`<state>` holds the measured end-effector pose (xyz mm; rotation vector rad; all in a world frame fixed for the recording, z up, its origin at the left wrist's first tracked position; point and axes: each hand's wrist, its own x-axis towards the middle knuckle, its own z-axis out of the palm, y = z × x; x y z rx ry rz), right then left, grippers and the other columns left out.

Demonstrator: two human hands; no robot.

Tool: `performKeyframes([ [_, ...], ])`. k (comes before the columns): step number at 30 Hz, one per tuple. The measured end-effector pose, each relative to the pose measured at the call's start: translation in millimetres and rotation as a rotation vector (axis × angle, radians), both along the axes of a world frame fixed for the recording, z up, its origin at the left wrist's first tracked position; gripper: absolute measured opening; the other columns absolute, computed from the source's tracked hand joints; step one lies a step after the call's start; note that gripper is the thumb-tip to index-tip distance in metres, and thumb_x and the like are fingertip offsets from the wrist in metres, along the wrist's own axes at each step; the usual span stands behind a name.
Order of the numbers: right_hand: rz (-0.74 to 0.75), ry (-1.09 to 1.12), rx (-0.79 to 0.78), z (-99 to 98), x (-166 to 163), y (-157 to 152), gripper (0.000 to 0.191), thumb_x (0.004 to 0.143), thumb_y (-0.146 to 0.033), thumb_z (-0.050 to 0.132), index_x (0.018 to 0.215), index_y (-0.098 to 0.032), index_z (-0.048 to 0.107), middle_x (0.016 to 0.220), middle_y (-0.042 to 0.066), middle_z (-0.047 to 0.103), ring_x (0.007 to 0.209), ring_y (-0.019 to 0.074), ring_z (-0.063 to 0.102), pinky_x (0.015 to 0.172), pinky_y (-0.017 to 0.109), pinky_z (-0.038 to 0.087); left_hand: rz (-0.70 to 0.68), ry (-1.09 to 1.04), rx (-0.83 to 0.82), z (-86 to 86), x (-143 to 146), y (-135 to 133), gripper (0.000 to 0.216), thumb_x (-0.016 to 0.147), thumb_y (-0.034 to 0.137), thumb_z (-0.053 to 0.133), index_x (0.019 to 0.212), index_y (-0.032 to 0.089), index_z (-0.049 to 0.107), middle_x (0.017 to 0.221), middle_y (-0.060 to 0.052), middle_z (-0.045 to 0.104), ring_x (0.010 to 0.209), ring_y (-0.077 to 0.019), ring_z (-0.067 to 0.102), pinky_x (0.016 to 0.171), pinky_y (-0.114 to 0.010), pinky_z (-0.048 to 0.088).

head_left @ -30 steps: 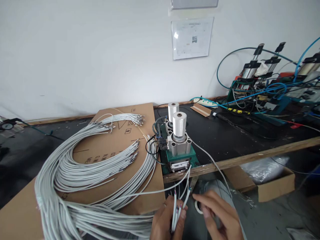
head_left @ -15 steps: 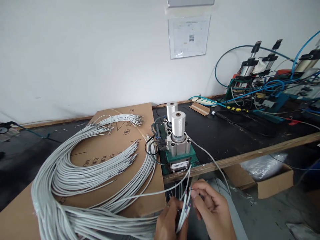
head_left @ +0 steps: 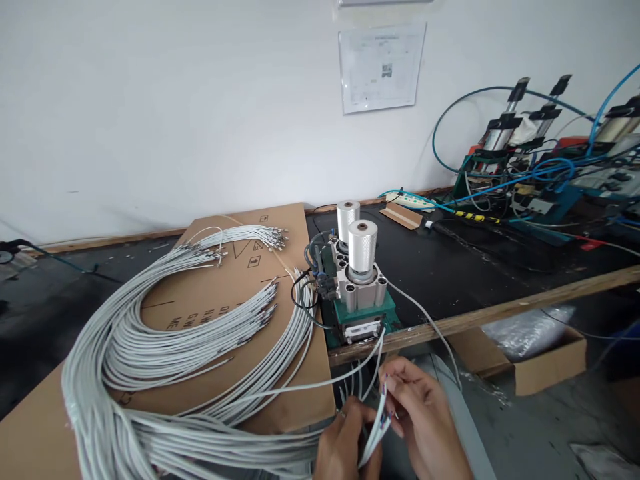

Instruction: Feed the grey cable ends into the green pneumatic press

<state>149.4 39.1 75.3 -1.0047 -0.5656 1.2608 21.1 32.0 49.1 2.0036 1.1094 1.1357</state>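
Observation:
My left hand is closed around the ends of a few grey cables, whose thin coloured wires stick out at the tips. My right hand pinches those cable tips from the right, fingers pressed together on them. Both hands hover just below the bench's wooden front edge. A big bundle of grey cables curves over a flat cardboard sheet to my left. Right above my hands stands a small green pneumatic press with two silver cylinders.
The black bench top runs right to more pneumatic machines with blue hoses. A white power strip lies at the back. An open cardboard box with plastic wrap sits under the bench. A paper notice hangs on the white wall.
My right hand has come in from the right and closed on the cable tips held by my left hand. The tips have tilted to the right.

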Motion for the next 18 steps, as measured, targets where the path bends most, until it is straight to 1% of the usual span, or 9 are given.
performKeyframes([
  [2,0.006,0.016,-0.005,4.8,-2.1,0.8,0.043,0.071,-0.055,0.084,0.068,-0.018,0.063,0.051,-0.007,0.045,0.043,0.0058,0.036,0.036,0.014,0.027,-0.011,-0.011,-0.005,-0.6,0.3,0.3,0.022,0.091,0.009,0.043,0.091,0.025,0.058,0.079,0.0,0.07,0.067,-0.0158,0.069,0.065,-0.02,0.05],
  [5,0.016,-0.002,0.009,8.2,-1.9,2.3,0.044,0.069,-0.054,0.086,0.066,-0.018,0.062,0.056,-0.006,0.046,0.044,0.0055,0.035,0.037,0.015,0.028,0.007,0.016,0.007,-2.2,0.0,0.4,0.017,0.095,0.017,0.045,0.089,0.025,0.059,0.075,0.0,0.068,0.061,-0.0159,0.066,0.059,-0.021,0.048],
  [7,0.033,-0.039,0.031,7.8,1.4,2.0,0.042,0.072,-0.052,0.085,0.066,-0.018,0.061,0.061,-0.005,0.048,0.045,0.0051,0.035,0.039,0.016,0.028,0.05,0.021,0.014,-2.7,-0.3,-0.3,0.016,0.098,0.025,0.046,0.089,0.025,0.06,0.074,-0.001,0.068,0.06,-0.0163,0.065,0.057,-0.022,0.048],
  [10,0.094,-0.129,0.054,8.9,10.0,-2.0,0.035,0.079,-0.048,0.081,0.071,-0.019,0.063,0.065,-0.005,0.049,0.048,0.006,0.038,0.042,0.018,0.029,0.152,-0.026,0.013,-0.8,1.2,-1.2,0.021,0.103,0.034,0.044,0.095,0.026,0.062,0.08,-0.002,0.07,0.068,-0.0174,0.068,0.065,-0.023,0.05],
  [12,0.12,-0.193,0.058,12.4,16.0,-6.0,0.032,0.081,-0.046,0.079,0.073,-0.019,0.064,0.065,-0.005,0.048,0.05,0.0072,0.039,0.044,0.019,0.03,0.204,-0.059,0.048,1.5,3.8,-0.8,0.024,0.104,0.034,0.042,0.098,0.026,0.063,0.085,-0.003,0.071,0.073,-0.0179,0.069,0.07,-0.024,0.051],
  [15,0.132,-0.236,0.043,17.9,21.8,-10.6,0.034,0.081,-0.049,0.078,0.072,-0.019,0.064,0.063,-0.005,0.047,0.051,0.0081,0.038,0.045,0.02,0.028,0.222,-0.081,0.145,3.0,7.9,1.0,0.028,0.105,0.032,0.039,0.098,0.026,0.066,0.088,-0.004,0.069,0.079,-0.0188,0.069,0.074,-0.026,0.052],
  [17,0.144,-0.218,0.033,18.0,22.7,-11.4,0.034,0.081,-0.05,0.078,0.073,-0.019,0.065,0.062,-0.005,0.045,0.052,0.0087,0.038,0.046,0.02,0.028,0.214,-0.067,0.162,1.3,9.3,1.7,0.031,0.106,0.033,0.038,0.097,0.025,0.066,0.087,-0.004,0.07,0.077,-0.0182,0.07,0.073,-0.025,0.053],
  [18,0.146,-0.202,0.033,16.4,22.3,-11.1,0.034,0.081,-0.05,0.078,0.073,-0.019,0.065,0.062,-0.005,0.046,0.052,0.0092,0.039,0.047,0.02,0.03,0.203,-0.049,0.152,-0.3,9.3,1.8,0.033,0.107,0.035,0.036,0.096,0.025,0.066,0.086,-0.004,0.07,0.073,-0.0175,0.07,0.07,-0.024,0.053],
])
